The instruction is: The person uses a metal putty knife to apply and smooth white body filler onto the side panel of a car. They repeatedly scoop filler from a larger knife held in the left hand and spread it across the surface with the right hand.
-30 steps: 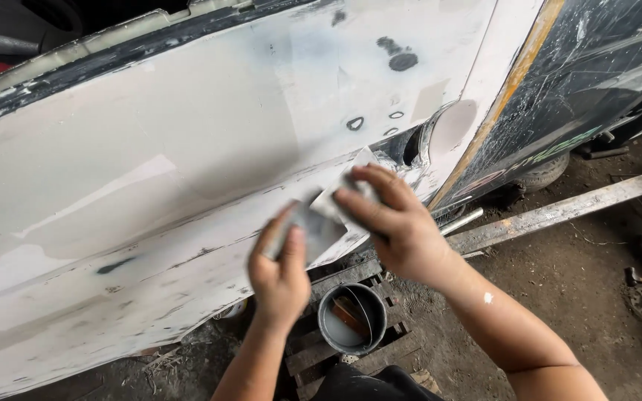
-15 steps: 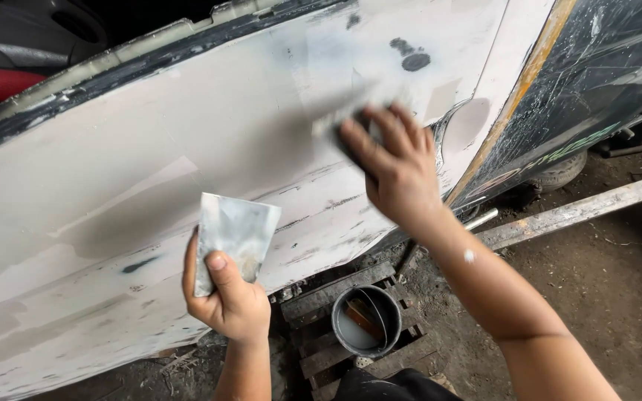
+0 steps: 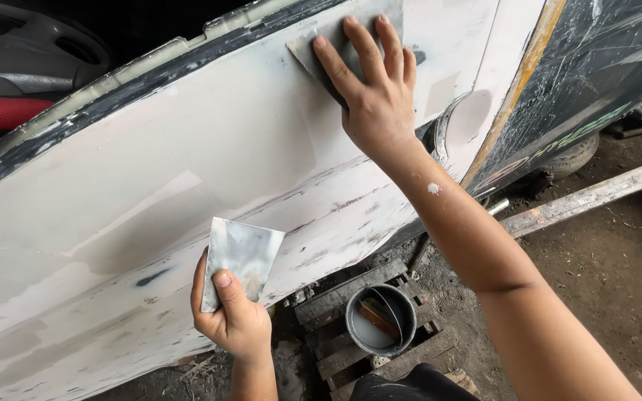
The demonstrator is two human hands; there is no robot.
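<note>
R hand [image 3: 380, 96] fingers flat, spread on spreader [image 3: 313, 44] vs panel [image 3: 187, 163]; L hand [image 3: 232, 319] fingers clamped on plate [image 3: 243, 256].

The right hand [image 3: 380, 104] is pressing a spreader [image 3: 328, 33] flat against the car panel [image 3: 187, 171], under its fingers [image 3: 362, 44]. Well below and left, the left hand [image 3: 235, 323] is holding a plate [image 3: 241, 256] upright. Right of those fingers, a can [image 3: 380, 321] is sitting on a pallet [image 3: 336, 297].

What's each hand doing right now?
Left hand: closed, gripping a flat metal plate.
Right hand: open, fingers spread, pressing a flat spreader against the car panel.
</note>
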